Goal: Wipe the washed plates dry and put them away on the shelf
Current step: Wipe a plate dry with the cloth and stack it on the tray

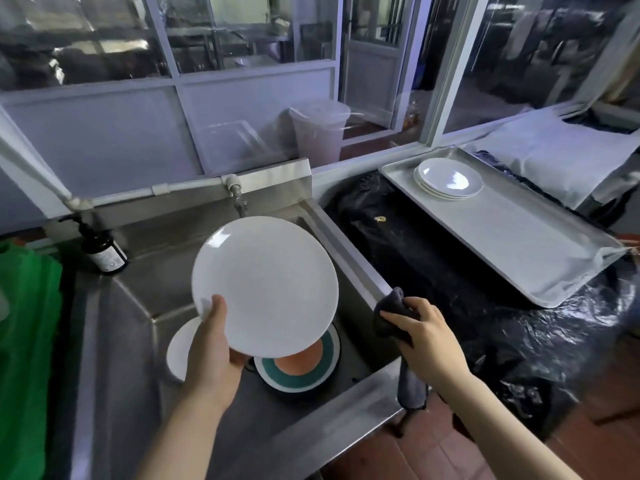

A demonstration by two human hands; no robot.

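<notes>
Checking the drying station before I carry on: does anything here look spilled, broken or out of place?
Little stands out. A small yellowish scrap lies on the black plastic sheet between the sink and the tray. No visible breakage or spill.

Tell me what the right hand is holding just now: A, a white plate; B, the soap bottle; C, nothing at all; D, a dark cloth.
D: the right hand grips a dark cloth beside the sink, while the left hand holds the white plate.

Plate (265,285) above the sink (138,271), two plates (298,368) in it; tray (519,237) with stacked plates (448,183) to the right.
</notes>
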